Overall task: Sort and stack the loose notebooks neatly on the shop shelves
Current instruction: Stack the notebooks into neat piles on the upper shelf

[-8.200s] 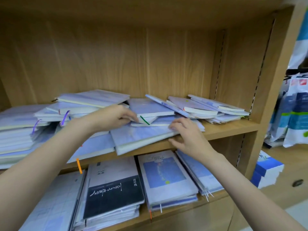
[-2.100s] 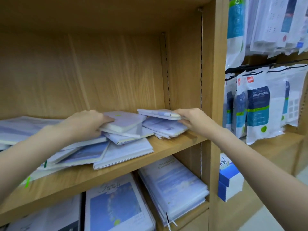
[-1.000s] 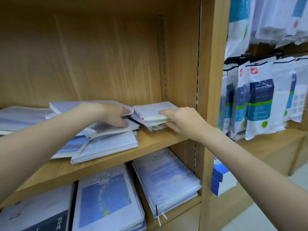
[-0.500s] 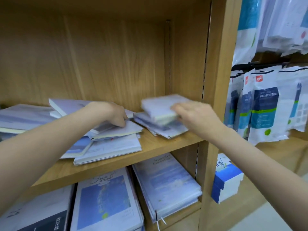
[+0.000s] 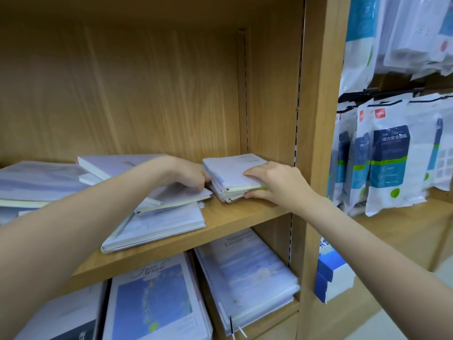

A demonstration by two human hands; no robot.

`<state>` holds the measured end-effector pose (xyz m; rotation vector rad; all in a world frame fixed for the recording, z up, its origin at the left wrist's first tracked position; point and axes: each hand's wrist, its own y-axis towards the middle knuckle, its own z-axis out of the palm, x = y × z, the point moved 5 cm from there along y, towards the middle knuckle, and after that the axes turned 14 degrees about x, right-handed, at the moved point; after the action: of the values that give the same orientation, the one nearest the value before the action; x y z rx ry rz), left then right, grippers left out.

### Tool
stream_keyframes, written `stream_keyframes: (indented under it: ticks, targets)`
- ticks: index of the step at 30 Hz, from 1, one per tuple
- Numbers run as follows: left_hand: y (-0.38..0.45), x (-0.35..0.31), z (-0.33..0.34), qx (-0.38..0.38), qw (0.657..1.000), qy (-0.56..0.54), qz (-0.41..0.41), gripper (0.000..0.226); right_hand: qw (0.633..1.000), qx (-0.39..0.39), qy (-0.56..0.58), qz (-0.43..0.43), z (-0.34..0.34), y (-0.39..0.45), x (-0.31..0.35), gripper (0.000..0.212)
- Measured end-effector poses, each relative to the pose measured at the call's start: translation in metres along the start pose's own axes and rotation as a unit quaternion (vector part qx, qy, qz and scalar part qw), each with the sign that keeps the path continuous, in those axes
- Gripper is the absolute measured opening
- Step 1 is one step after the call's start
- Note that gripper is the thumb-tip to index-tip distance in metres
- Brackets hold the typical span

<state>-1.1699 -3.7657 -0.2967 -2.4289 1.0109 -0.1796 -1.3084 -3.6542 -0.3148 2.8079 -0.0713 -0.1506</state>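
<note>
Head view: a wooden shop shelf [image 5: 235, 217] at chest height, both hands working at its right end.
Right hand [image 5: 277, 184]: clamped on the small stack of pale lilac notebooks [image 5: 232, 176], fingers on the top cover, thumb under the front edge; probably squaring the stack against the shelf's right wall.
Left hand [image 5: 186, 173]: fingers curled down beside the stack's left edge, over a tilted pale notebook with cream page edges [image 5: 171, 201]; whether it grips that book or only presses the stack's side, I cannot tell.
Why so held: one hand at each side would let the stack be pushed into line, judging by the pose.
Loose notebooks: the larger white-covered notebooks [image 5: 157, 227] lie askew under the tilted one; more pale ones [image 5: 36, 182] are heaped unevenly at the left, so sorting looks only part done.
Lower shelf contents: blue-covered notebooks with a printed title [image 5: 152, 303] and a plastic-wrapped pale blue stack [image 5: 247, 268], lying flat side by side.
Beside the unit: white and blue hanging packets [image 5: 389, 155].
</note>
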Motion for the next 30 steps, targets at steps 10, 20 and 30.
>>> stream_keyframes:
  ticks: [10, 20, 30]
  targets:
    - [-0.031, 0.003, -0.005, -0.055, 0.975, -0.195, 0.095, 0.023, 0.995, 0.051, 0.076, -0.039, -0.025, 0.031, -0.002, 0.059]
    - [-0.011, 0.002, 0.004, -0.051, 0.986, -0.137, 0.080, 0.045, 0.969, 0.021, 0.247, -0.017, -0.036, 0.029, -0.022, 0.044]
    - [-0.104, 0.041, 0.003, -0.353, 0.906, -0.174, 0.154, 0.037, 0.959, 0.076, 0.272, -0.023, -0.027, 0.013, 0.014, 0.046]
